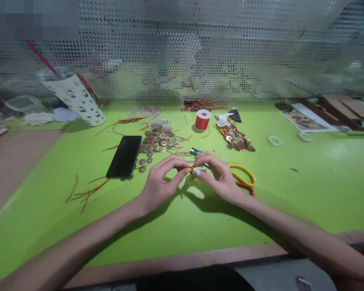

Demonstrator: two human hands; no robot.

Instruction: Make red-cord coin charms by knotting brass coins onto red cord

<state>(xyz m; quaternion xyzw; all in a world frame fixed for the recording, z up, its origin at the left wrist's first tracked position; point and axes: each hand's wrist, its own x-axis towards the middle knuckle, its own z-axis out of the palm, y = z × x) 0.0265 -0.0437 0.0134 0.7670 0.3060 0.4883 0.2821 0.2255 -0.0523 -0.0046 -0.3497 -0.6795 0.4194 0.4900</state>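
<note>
My left hand (165, 178) and my right hand (216, 176) meet above the green table, thumbs and forefingers pinched close together. Between the fingertips is a short red cord (192, 168), with a small brass-coloured coin (192, 175) partly hidden below it. Both hands grip the cord. Behind my right hand lie scissors with a yellow and red handle (245, 174), their blades mostly covered. A green lighter (195, 151) sits just beyond my right fingers. To the left, a heap of holed coins (159, 139) lies beside a black phone (125, 157).
A spool of red cord (203, 120) stands at the back, near a bundle of corded coins (238, 138). Cut red cords (89, 194) lie front left. A tilted patterned cup (74, 97) with a straw is at back left. Tape rings (274, 141) lie right; a perforated metal screen (176, 52) closes the back.
</note>
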